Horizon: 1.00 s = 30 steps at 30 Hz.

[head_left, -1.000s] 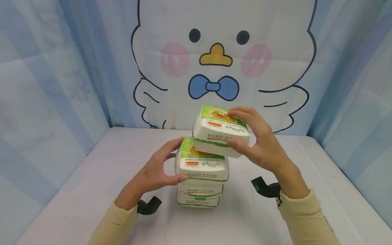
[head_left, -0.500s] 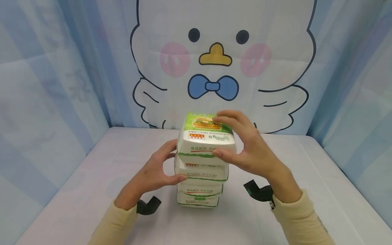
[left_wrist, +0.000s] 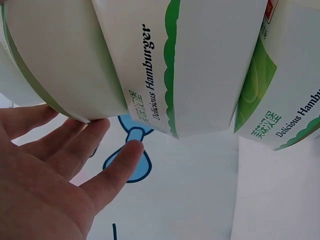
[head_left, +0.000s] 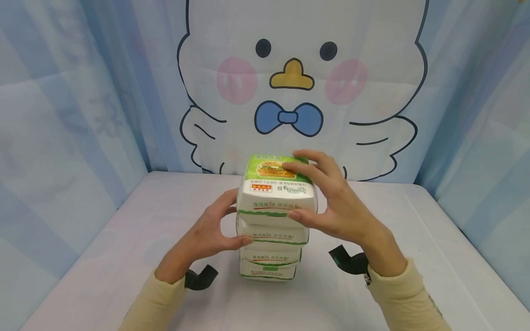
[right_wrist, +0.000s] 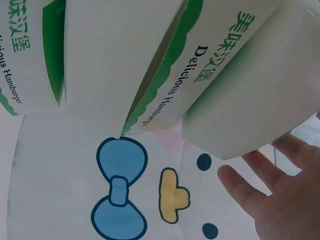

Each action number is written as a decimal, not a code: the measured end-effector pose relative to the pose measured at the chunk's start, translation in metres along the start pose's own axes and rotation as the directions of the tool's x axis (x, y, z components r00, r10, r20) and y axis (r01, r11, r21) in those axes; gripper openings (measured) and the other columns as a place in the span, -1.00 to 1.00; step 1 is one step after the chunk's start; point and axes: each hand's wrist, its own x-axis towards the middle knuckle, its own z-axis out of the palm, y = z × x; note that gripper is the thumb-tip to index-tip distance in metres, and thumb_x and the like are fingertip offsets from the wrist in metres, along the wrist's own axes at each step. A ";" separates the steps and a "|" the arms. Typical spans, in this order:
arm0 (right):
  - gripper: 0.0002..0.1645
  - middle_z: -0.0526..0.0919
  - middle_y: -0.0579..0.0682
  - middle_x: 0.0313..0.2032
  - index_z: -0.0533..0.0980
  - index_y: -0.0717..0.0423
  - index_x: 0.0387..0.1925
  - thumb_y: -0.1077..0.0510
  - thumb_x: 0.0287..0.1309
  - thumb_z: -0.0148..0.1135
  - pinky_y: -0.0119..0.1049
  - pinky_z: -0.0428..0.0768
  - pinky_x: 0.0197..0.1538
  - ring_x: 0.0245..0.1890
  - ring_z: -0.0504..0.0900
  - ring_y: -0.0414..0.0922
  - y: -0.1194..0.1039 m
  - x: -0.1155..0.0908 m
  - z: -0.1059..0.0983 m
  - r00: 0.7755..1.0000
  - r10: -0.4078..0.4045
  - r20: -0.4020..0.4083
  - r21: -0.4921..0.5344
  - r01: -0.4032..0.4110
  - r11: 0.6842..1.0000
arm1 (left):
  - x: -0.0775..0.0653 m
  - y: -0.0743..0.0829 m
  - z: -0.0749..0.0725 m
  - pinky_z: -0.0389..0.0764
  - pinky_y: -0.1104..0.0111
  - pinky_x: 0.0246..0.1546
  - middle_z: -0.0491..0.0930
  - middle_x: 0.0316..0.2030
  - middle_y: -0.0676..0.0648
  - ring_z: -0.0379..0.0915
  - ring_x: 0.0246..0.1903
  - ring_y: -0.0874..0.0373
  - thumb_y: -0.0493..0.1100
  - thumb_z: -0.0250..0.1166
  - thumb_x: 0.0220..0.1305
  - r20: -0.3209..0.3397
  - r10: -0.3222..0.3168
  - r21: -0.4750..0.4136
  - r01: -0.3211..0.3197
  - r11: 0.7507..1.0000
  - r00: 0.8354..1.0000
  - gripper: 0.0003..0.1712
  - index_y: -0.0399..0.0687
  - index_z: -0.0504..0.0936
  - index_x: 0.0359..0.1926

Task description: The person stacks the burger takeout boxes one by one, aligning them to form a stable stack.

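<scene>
Several white-and-green paper hamburger boxes are piled in one upright stack at the middle of the table. My right hand (head_left: 337,197) holds the top hamburger box (head_left: 265,202), thumb on its front and fingers over its top and right side. This box sits on the second hamburger box (head_left: 277,235), slightly overhanging it. My left hand (head_left: 209,232) steadies the stack from the left, with its thumb at the second box's front and its fingers behind the left side. In the left wrist view, some fingers (left_wrist: 100,130) touch the boxes' edge while the index finger stands apart.
The lower hamburger boxes (head_left: 269,257) bear the stack on a white-covered table (head_left: 165,207). Behind hangs a pale curtain (head_left: 372,92) with a cartoon bird and blue bow tie. Light blue curtains (head_left: 54,138) close in both sides.
My right hand has brought the top box left and down from the stack's upper right. The box was tilted and now lies nearly level on the stack. My left hand has stayed put.
</scene>
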 end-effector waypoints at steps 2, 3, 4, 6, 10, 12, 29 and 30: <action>-0.08 0.10 -0.06 0.47 0.33 -0.18 0.39 0.00 -0.05 0.49 0.17 0.47 0.25 0.38 0.25 0.02 0.001 0.000 0.000 1.000 -0.005 -0.003 0.008 0.005 1.000 | 0.000 0.000 0.000 0.48 -0.06 0.27 0.25 0.41 0.11 0.23 0.35 0.11 -0.07 0.53 0.05 0.000 -0.005 -0.004 0.005 1.000 1.000 0.03 0.26 0.16 0.48; -0.05 0.09 -0.06 0.47 0.32 -0.19 0.40 0.01 -0.07 0.50 0.17 0.47 0.26 0.39 0.23 0.00 0.001 -0.001 0.000 1.000 -0.008 -0.004 0.012 0.008 1.000 | 0.000 0.000 0.000 0.48 -0.06 0.27 0.25 0.41 0.11 0.22 0.36 0.11 -0.07 0.53 0.05 0.000 -0.007 -0.007 0.007 1.000 1.000 0.03 0.27 0.16 0.48; -0.02 0.09 -0.06 0.47 0.30 -0.19 0.41 0.02 -0.08 0.51 0.16 0.46 0.26 0.39 0.21 -0.01 0.001 -0.001 0.000 1.000 -0.013 -0.004 0.015 0.013 1.000 | 0.000 0.000 0.000 0.47 -0.06 0.27 0.24 0.42 0.11 0.22 0.36 0.12 -0.07 0.53 0.05 -0.001 -0.010 -0.011 0.009 1.000 1.000 0.03 0.27 0.15 0.48; 0.03 0.06 -0.06 0.48 0.27 -0.19 0.42 0.04 -0.11 0.54 0.15 0.45 0.27 0.41 0.18 -0.04 0.002 -0.001 0.000 1.000 -0.020 0.000 0.023 0.020 1.000 | 0.000 -0.001 0.001 0.47 -0.06 0.28 0.23 0.42 0.12 0.20 0.38 0.12 -0.07 0.53 0.05 0.001 -0.015 -0.021 0.015 1.000 1.000 0.04 0.29 0.14 0.48; 0.07 0.00 -0.04 0.49 0.23 -0.19 0.45 0.04 -0.12 0.54 0.12 0.47 0.26 0.42 0.15 -0.04 0.003 -0.002 0.000 1.000 -0.030 0.011 0.029 0.029 0.999 | 0.000 -0.001 0.001 0.45 -0.07 0.31 0.20 0.44 0.12 0.15 0.42 0.11 -0.08 0.54 0.04 0.006 -0.020 -0.047 0.020 0.999 1.000 0.07 0.31 0.12 0.49; 0.08 -0.02 -0.04 0.50 0.21 -0.18 0.45 0.03 -0.12 0.53 0.11 0.47 0.26 0.43 0.14 -0.04 0.004 -0.002 0.000 0.999 -0.033 0.015 0.029 0.032 0.999 | 0.000 -0.001 0.001 0.43 -0.08 0.32 0.19 0.45 0.12 0.12 0.44 0.10 -0.09 0.54 0.04 0.009 -0.018 -0.061 0.019 0.998 1.000 0.08 0.32 0.11 0.49; 0.16 0.01 -0.06 0.49 0.22 -0.11 0.44 0.02 -0.21 0.65 0.03 0.51 0.26 0.41 0.19 -0.07 0.005 -0.002 0.005 0.999 -0.048 -0.017 0.025 0.048 0.999 | 0.000 -0.002 0.001 0.40 -0.16 0.32 0.15 0.46 0.08 0.10 0.45 0.04 -0.14 0.56 -0.02 0.012 -0.011 -0.084 0.012 0.996 1.000 0.16 0.33 0.07 0.51; 0.17 0.01 -0.05 0.49 0.21 -0.11 0.44 0.03 -0.21 0.65 0.04 0.51 0.25 0.41 0.19 -0.06 0.005 -0.002 0.005 0.999 -0.049 -0.017 0.024 0.049 0.998 | 0.000 -0.002 0.002 0.39 -0.17 0.32 0.14 0.46 0.08 0.10 0.45 0.04 -0.14 0.56 -0.03 0.013 -0.010 -0.085 0.011 0.996 1.000 0.16 0.33 0.07 0.51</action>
